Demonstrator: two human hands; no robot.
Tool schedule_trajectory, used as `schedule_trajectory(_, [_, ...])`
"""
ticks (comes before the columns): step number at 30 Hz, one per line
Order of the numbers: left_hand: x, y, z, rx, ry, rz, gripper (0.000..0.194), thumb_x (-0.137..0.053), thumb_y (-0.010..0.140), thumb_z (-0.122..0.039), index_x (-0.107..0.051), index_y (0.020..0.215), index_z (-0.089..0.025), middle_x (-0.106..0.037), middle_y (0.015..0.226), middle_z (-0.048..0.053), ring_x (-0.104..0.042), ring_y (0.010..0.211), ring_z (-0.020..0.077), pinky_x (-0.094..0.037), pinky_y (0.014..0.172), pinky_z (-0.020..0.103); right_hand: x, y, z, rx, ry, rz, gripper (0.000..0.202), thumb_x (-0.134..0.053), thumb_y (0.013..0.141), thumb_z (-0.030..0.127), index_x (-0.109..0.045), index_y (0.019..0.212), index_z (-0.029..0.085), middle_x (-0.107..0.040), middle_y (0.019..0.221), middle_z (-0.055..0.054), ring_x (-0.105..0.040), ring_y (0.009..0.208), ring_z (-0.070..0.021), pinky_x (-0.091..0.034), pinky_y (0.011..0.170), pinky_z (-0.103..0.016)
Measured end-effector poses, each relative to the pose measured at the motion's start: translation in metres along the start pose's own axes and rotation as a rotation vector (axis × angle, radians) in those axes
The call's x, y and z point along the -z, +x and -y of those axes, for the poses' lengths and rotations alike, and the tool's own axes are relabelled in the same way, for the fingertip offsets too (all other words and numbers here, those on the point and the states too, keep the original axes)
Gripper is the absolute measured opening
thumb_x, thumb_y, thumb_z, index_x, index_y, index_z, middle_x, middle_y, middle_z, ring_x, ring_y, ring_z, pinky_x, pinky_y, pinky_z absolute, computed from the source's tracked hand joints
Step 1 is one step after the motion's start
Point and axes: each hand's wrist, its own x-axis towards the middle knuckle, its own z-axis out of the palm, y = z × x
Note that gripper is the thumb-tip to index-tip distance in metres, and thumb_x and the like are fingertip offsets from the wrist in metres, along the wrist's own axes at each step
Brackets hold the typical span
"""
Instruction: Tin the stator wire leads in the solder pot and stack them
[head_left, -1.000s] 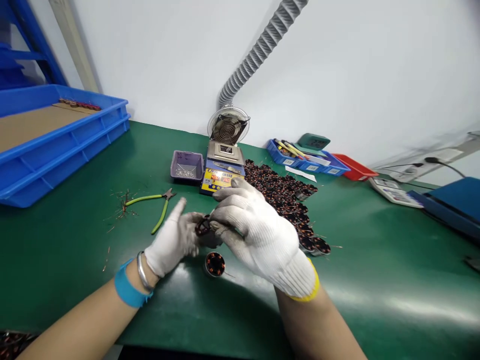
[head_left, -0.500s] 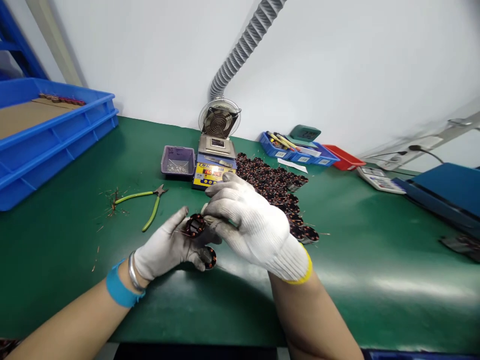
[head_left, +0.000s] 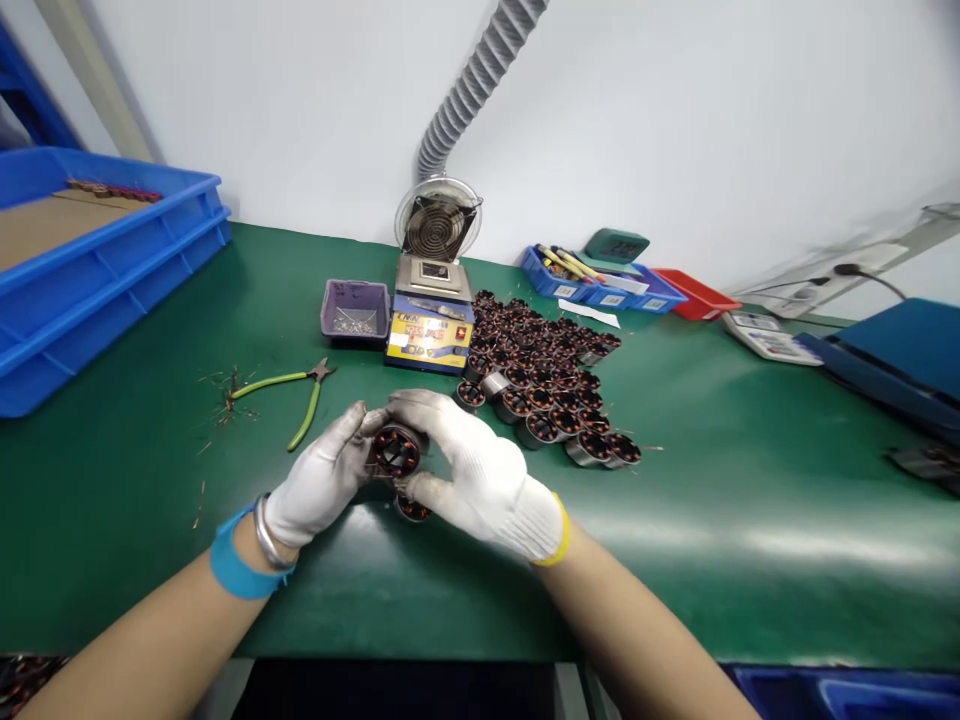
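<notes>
Between my gloved hands is a round black motor part [head_left: 396, 450] with copper windings, its ring facing up. My left hand [head_left: 326, 480] closes on its left side. My right hand [head_left: 469, 475] curls round its right side, thumb low and fingers above. A second ring part [head_left: 412, 507] sits just below, partly hidden by the held one and my right thumb. Many similar parts [head_left: 540, 372] with metal rims stand in a group beyond my right hand. Green-handled cutters [head_left: 306, 412] lie open on the green table [head_left: 675, 560], left of the group.
A yellow-and-blue heating unit [head_left: 429, 335] with a fan stands at the back, beside a purple tray [head_left: 355, 325]. Wire scraps [head_left: 229, 392] lie at left near a large blue crate [head_left: 112, 290]. Blue bins [head_left: 555, 285], a red bin [head_left: 694, 297] and a calculator [head_left: 772, 338] line the back right.
My right hand has come down and left from above the part to wrap its side. The lower ring part is now more covered. The view has shifted slightly.
</notes>
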Motion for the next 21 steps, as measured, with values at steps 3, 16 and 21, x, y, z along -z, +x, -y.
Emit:
schedule_trajectory(3, [0.0,-0.002,-0.001,0.011,0.116,0.011,0.058,-0.07,0.075,-0.068,-0.077,0.103,-0.018,-0.075,0.11,0.014,-0.071,0.093,0.0306,-0.058,0.079,0.042,-0.012,-0.014,-0.005,0.017,0.085,-0.084,0.051,-0.072,0.08,0.02,-0.055,0.128,0.02,-0.064,0.131,-0.013,-0.062,0.124,-0.024,-0.052,0.106,-0.04])
schedule_trajectory(16, [-0.004,-0.02,-0.02,-0.402,0.734,-0.012,0.029,-0.06,0.086,-0.028,-0.06,0.058,-0.021,-0.057,0.057,0.002,-0.049,0.053,0.0151,-0.039,0.052,0.027,0.006,-0.032,-0.024,0.031,-0.115,-0.143,0.044,-0.068,0.08,0.023,-0.057,0.123,0.018,-0.068,0.123,-0.015,-0.065,0.118,-0.0252,-0.057,0.098,-0.037])
schedule_trajectory(21, [-0.007,-0.009,-0.003,-0.349,0.807,-0.22,0.016,-0.077,0.073,-0.034,-0.069,0.077,-0.02,-0.065,0.072,0.002,-0.055,0.062,0.0161,-0.044,0.057,0.025,0.001,-0.035,-0.023,0.006,-0.114,-0.097,0.043,-0.07,0.079,0.025,-0.059,0.12,0.019,-0.068,0.123,-0.014,-0.067,0.114,-0.0252,-0.057,0.096,-0.037])
